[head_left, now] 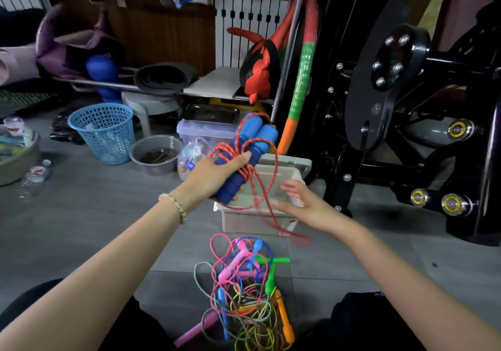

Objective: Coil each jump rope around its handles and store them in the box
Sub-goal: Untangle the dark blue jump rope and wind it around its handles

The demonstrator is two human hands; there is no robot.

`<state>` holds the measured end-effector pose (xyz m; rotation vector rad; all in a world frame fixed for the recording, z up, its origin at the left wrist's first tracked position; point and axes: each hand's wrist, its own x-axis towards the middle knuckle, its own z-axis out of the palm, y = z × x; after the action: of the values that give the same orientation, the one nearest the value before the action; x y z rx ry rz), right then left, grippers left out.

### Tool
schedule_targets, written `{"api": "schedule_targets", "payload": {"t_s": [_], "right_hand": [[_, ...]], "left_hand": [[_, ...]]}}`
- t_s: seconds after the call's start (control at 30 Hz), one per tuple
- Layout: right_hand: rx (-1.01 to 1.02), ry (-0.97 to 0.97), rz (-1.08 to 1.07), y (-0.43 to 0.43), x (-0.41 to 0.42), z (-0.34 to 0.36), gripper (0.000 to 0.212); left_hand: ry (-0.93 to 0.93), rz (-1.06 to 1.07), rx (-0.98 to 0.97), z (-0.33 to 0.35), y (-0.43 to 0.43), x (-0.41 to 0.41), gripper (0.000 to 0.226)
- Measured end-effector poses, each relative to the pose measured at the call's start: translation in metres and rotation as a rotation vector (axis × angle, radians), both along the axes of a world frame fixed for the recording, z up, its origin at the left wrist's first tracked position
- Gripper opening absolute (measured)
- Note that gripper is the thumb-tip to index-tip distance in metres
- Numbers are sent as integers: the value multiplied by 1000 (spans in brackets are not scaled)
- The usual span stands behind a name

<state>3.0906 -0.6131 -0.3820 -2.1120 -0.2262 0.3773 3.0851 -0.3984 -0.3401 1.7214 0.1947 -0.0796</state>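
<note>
My left hand [214,174] grips the two blue foam handles [246,158] of a jump rope, held together and tilted up to the right. Its red cord [264,188] is wound a few turns around the handles, and a loose loop hangs down over the beige box [244,223]. My right hand [301,204] hovers open beside the hanging cord, fingers spread and blurred, above the box's right side. A tangled pile of coloured jump ropes [249,293] with pink, green, blue and orange handles lies on the floor between my knees.
A black exercise machine [406,106] stands close on the right. Behind the box are a clear plastic bin [200,136], a grey bowl [156,155] and a blue mesh basket [104,133]. Plastic bottles [35,177] lie at left on the grey tiled floor [95,215].
</note>
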Motion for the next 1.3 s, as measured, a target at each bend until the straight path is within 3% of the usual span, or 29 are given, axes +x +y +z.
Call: {"api": "schedule_targets", "payload": {"t_s": [0.03,0.1,0.2,0.23,0.33,0.4,0.57,0.63,0.7,0.83,0.9,1.0,1.1,1.17,1.3], "right_hand": [[80,-8,27,11,-2,6,67],[226,57,27,28,-3,10,53],[325,99,57,39,-7,13,25],[344,89,18,39,-7,15,29],[451,83,-154,30,2,15,89],[462,62,-189,25,7,16,107],[271,-193,-117,31,3,26,82],[250,-253,-21,37,3,35,62],[239,-311,85,41,5,42,43],[161,-357,268,41,11,62,28],[60,-257,378,42,15,74,33],[-111,-117,515,48,17,83,61],[-211,-29,579,50,15,83,66],[-255,-95,569,49,12,84,64],[-346,-473,461,42,11,83,47]], "left_hand": [[5,-36,5,-1,-6,-2,33],[21,-102,6,-3,-17,-4,45],[-28,-99,258,-4,-18,-2,48],[-39,-106,354,-3,-14,-1,50],[-81,-153,692,1,4,3,52],[-132,-191,894,4,14,6,51],[-140,-356,1080,13,26,10,59],[-136,-430,1202,18,24,6,57],[-124,-486,1200,23,23,3,54],[-37,-632,938,33,23,-3,54],[-103,-655,984,37,20,-7,50],[-219,-637,1118,40,13,-13,49],[-253,-646,1134,40,13,-16,55],[-250,-664,1115,37,15,-17,58],[-212,-668,1090,30,17,-18,56]]}}
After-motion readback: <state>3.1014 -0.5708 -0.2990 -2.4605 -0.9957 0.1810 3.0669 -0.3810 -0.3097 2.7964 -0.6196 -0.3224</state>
